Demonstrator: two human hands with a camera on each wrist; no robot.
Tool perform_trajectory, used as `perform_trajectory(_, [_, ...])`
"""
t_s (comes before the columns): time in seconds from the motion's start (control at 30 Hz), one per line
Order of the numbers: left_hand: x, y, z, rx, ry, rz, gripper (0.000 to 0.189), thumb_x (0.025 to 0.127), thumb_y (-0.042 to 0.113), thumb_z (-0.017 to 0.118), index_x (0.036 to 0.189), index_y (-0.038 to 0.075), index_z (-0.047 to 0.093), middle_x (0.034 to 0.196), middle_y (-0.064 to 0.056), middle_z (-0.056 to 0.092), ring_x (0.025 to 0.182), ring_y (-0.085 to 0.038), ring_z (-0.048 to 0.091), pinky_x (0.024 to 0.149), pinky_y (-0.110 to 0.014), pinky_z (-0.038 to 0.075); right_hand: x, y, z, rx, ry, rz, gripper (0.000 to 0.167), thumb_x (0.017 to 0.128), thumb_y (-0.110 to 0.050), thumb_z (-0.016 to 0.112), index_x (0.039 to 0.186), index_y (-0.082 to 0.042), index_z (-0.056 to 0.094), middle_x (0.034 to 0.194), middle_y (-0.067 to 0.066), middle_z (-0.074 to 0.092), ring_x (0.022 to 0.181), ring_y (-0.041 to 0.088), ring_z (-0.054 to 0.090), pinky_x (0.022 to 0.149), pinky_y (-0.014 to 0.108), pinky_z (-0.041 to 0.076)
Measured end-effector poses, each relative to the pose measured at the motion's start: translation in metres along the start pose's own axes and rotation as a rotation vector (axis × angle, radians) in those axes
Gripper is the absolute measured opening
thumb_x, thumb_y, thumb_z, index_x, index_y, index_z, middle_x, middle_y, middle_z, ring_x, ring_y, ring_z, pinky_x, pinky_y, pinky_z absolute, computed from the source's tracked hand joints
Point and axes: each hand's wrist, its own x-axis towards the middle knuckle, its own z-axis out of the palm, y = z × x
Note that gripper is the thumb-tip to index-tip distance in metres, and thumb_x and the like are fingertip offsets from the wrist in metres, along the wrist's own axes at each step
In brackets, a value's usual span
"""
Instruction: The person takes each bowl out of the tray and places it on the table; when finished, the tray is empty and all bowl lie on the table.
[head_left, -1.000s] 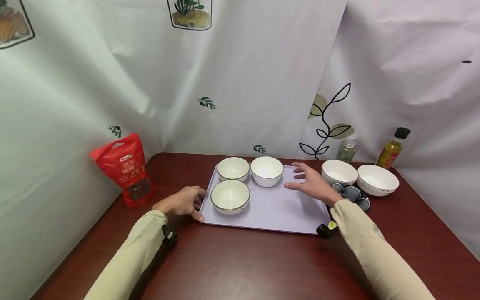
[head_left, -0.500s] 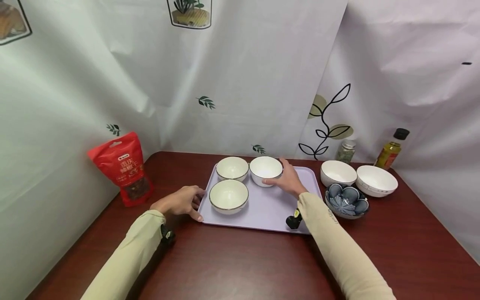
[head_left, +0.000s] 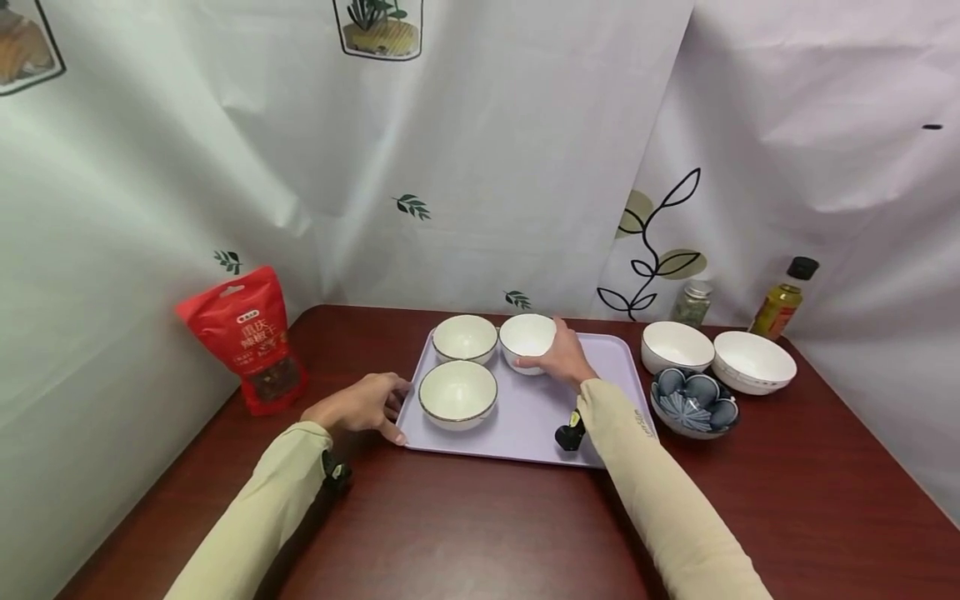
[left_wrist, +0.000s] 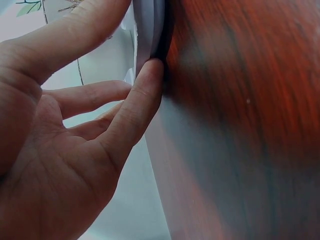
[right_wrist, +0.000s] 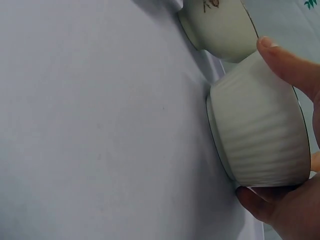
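Observation:
A ribbed white bowl (head_left: 525,337) with a thin dark rim sits at the back of the lilac tray (head_left: 525,425). My right hand (head_left: 564,357) grips this bowl from its right, thumb and fingers on opposite sides, as the right wrist view shows; the palm covers part of its right side. Two cream bowls share the tray, one at the back left (head_left: 465,337), the other in front (head_left: 458,393). At the tray's left edge rests my left hand (head_left: 363,404), thumb by the front corner. In the left wrist view its fairly straight fingers (left_wrist: 131,112) touch the rim.
Right of the tray stand a blue patterned bowl (head_left: 693,407) and two white bowls, one nearer the tray (head_left: 677,346) and one farther right (head_left: 753,362). Behind are a spice jar (head_left: 692,304) and an oil bottle (head_left: 782,304). A red pouch (head_left: 258,342) leans at left.
My right hand has moved left across the tray to the ribbed bowl and closed round it. The blue patterned bowl has come into fuller view. My left hand stays at the tray edge.

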Motion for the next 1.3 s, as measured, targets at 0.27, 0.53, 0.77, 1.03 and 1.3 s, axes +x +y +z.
perform_trajectory(0.27, [0.0, 0.001, 0.0, -0.009, -0.009, -0.023, 0.084, 0.065, 0.009, 0.094, 0.134, -0.015, 0.052, 0.126, -0.026, 0.059, 0.1, -0.027, 0.07, 0.083, -0.034, 0.063, -0.004, -0.002, 0.003, -0.006, 0.067, 0.036, 0.101, 0.064, -0.026, 0.093, 0.144, 0.005, 0.039, 0.14, 0.025, 0.048, 0.131, 0.039, 0.049, 0.114, 0.049, 0.043])
perform_trajectory(0.53, [0.0, 0.001, 0.0, 0.013, -0.004, -0.017, 0.085, 0.065, 0.01, 0.094, 0.134, -0.015, 0.052, 0.126, -0.026, 0.059, 0.099, -0.027, 0.071, 0.082, -0.034, 0.063, -0.011, -0.002, -0.005, 0.04, 0.093, 0.008, 0.1, 0.061, -0.022, 0.095, 0.142, 0.003, 0.043, 0.139, 0.022, 0.052, 0.129, 0.037, 0.052, 0.113, 0.048, 0.044])
perform_trajectory(0.77, [0.0, 0.001, 0.0, 0.023, -0.005, 0.002, 0.087, 0.065, 0.012, 0.095, 0.135, -0.015, 0.051, 0.127, -0.027, 0.059, 0.099, -0.027, 0.071, 0.082, -0.034, 0.064, -0.019, -0.004, -0.025, 0.049, 0.052, 0.013, 0.103, 0.062, -0.021, 0.094, 0.146, 0.002, 0.039, 0.142, 0.023, 0.05, 0.131, 0.036, 0.049, 0.116, 0.049, 0.041])
perform_trajectory(1.03, [-0.001, 0.002, 0.001, 0.031, -0.009, -0.005, 0.088, 0.065, 0.011, 0.094, 0.136, -0.015, 0.05, 0.127, -0.026, 0.06, 0.099, -0.027, 0.071, 0.083, -0.035, 0.064, -0.034, -0.008, -0.062, 0.092, -0.042, -0.02, 0.111, 0.064, -0.019, 0.093, 0.154, 0.001, 0.029, 0.153, 0.022, 0.041, 0.135, 0.037, 0.047, 0.117, 0.052, 0.039])
perform_trajectory(1.3, [-0.001, 0.002, 0.001, 0.012, -0.007, -0.006, 0.087, 0.066, 0.009, 0.094, 0.136, -0.016, 0.049, 0.127, -0.028, 0.061, 0.099, -0.028, 0.072, 0.084, -0.037, 0.063, -0.062, -0.011, -0.098, -0.046, -0.08, -0.059, 0.118, 0.065, -0.029, 0.094, 0.157, -0.004, 0.026, 0.157, 0.022, 0.039, 0.136, 0.039, 0.047, 0.116, 0.055, 0.038])
